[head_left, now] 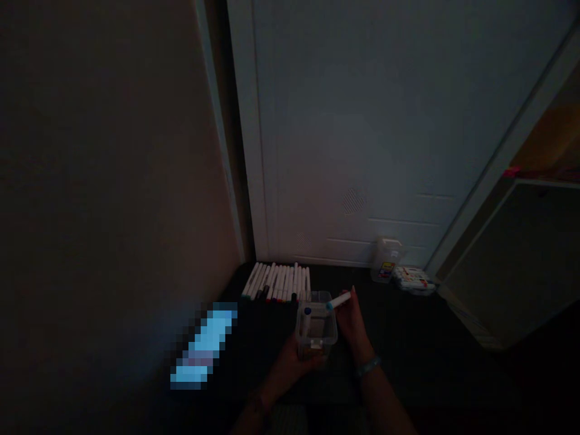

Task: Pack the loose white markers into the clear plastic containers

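My left hand (296, 364) is wrapped round the lower part of a clear plastic box (333, 338), which stands open at the top. Inside it one marker (307, 323) with a dark blue end leans upright against the left wall. Between the fingers of my right hand (351, 320) is a white marker (341, 299) with a teal end, tilted, its teal end at the box's right rim. Behind the box a row of white markers (281, 281) lies side by side on the dark table, with coloured ends towards me.
At the back right stands a translucent container (386, 260) with a label, and beside it lies a clear package (413, 278). A blurred bright screen (206, 347) is at the left of the dark table (399, 338). A pale panel (353, 133) rises behind the table.
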Demonstrator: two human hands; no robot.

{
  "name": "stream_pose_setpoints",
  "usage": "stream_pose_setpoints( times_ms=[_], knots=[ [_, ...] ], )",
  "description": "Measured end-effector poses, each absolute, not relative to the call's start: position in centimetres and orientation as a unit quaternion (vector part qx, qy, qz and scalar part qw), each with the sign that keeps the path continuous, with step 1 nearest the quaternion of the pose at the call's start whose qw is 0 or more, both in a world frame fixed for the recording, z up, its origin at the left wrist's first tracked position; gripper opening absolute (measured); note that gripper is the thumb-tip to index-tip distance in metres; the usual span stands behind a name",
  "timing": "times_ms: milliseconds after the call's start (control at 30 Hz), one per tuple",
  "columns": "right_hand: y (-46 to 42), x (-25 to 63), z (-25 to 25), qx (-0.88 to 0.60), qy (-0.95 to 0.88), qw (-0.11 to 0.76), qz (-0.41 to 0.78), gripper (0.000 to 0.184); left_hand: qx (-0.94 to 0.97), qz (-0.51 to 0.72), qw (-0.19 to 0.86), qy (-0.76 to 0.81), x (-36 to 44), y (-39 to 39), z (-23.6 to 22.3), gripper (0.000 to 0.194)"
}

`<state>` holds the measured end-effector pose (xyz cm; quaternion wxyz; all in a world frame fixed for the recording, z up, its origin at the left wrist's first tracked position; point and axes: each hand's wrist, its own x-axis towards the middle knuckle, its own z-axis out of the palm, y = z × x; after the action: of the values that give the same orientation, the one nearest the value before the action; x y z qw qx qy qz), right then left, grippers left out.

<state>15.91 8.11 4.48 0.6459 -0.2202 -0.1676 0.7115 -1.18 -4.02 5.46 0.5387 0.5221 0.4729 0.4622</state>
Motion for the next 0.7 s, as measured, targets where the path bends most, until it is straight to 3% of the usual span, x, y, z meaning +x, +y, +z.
stream_pose_setpoints(
  times_ms=[700],
  knots=[
    [8.34,16.00,4.00,-0.193,-0.150,0.642,0.727,0.022,0.522,0.469,0.527,0.479,-1.27,-3.96,4.80,0.065]
  ],
)
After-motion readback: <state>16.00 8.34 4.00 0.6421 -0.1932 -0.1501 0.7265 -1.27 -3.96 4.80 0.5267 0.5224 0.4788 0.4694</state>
